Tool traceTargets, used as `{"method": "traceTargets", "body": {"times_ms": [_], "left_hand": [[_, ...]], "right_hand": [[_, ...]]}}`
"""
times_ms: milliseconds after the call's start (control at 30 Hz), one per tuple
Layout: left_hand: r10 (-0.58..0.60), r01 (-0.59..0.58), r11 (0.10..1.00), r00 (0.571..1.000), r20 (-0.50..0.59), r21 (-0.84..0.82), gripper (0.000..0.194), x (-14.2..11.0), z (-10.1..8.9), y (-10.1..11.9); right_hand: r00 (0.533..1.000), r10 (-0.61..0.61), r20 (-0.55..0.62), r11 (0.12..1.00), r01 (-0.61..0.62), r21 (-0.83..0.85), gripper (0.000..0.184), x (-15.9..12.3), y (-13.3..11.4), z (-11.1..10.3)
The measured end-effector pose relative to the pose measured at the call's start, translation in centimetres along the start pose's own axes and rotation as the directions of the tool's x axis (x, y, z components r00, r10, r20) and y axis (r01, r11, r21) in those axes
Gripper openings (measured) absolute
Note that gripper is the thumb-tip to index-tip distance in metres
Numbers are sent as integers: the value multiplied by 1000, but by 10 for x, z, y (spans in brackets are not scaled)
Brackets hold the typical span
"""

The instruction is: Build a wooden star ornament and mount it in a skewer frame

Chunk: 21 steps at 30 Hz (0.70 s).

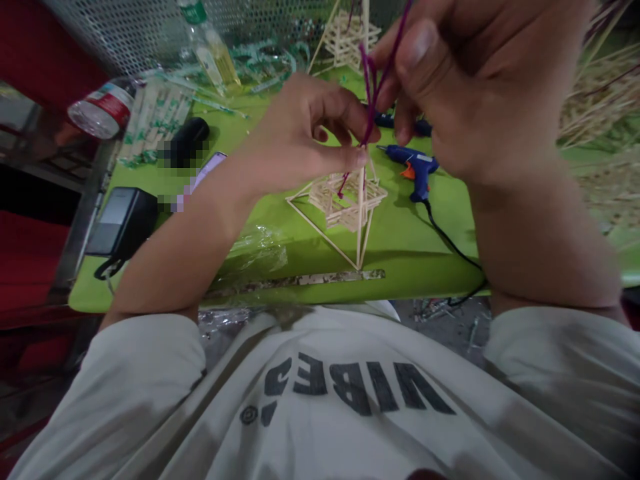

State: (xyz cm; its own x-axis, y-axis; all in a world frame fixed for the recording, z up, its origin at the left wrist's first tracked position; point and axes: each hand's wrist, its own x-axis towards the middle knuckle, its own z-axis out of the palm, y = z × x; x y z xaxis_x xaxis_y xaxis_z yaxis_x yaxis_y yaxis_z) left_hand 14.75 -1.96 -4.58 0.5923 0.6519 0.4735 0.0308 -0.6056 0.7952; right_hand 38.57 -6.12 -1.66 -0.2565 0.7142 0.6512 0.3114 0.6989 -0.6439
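Head view: stick frame [361, 220] upright on green worktop [430, 280], near the worktop's front edge, between the forearms. Left hand [305, 133] closed to a fingertip pinch at the frame's top, where purple thread [371, 123] meets the sticks; the other fingers are loosely curled. By this pinch the tip seems to be steadied and the thread kept from slipping. Right hand [475, 100] held higher, thumb and fingers closed on the thread above a small loop; exact finger contact partly hidden. The thread is drawn upward, probably so that slack is taken up and the loop is kept readable. A knotted thread end is seen hanging inside the frame.

Glue gun [423, 175] laid just beside the frame, on the right-hand side, likely parked within reach, cord [445, 233] trailed toward the front edge. Flat strip [345, 277] laid in front of the frame. Wrapped sticks [155, 120], phone [205, 170] and black box [120, 220] placed on the left, apparently out of the working spot. Another stick piece [350, 40] set behind.
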Motion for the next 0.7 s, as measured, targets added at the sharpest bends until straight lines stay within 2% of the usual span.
{"method": "traceTargets", "body": {"times_ms": [67, 167, 233, 300, 400, 467, 567, 633, 700], "left_hand": [[-6, 6, 1000, 998, 61, 13, 52, 1, -3, -2], [44, -47, 997, 997, 67, 53, 64, 3, -3, -3], [101, -102, 993, 995, 18, 58, 74, 4, -1, -3], [130, -129, 991, 991, -32, 34, 76, 5, 0, -1], [158, -159, 987, 986, -59, -15, 66, 5, -1, 5], [187, -189, 982, 979, -81, -13, 58, 5, -2, 11], [198, -206, 978, 970, -141, -41, 49, 5, -2, 20], [192, -205, 976, 968, -164, -70, 48, 5, -2, 24], [193, -206, 977, 966, -174, -57, 50, 5, -3, 26]], "right_hand": [[995, 5, -95, 992, 6, 122, 58, 4, 3, 1], [996, 42, -83, 970, -20, 244, 61, 9, 5, -5], [996, 79, 38, 975, -85, 203, 55, 11, 3, -13], [974, 137, 179, 984, -155, 89, 55, 12, 0, -23], [905, 205, 373, 979, -195, -65, 57, 12, 0, -31], [875, 179, 450, 983, -177, -47, 51, 13, 5, -29], [894, 109, 435, 975, -182, 130, 41, 14, 19, -16], [930, 81, 357, 959, -171, 228, 39, 14, 27, -6], [960, 66, 273, 958, -138, 253, 39, 13, 30, 2]]}}
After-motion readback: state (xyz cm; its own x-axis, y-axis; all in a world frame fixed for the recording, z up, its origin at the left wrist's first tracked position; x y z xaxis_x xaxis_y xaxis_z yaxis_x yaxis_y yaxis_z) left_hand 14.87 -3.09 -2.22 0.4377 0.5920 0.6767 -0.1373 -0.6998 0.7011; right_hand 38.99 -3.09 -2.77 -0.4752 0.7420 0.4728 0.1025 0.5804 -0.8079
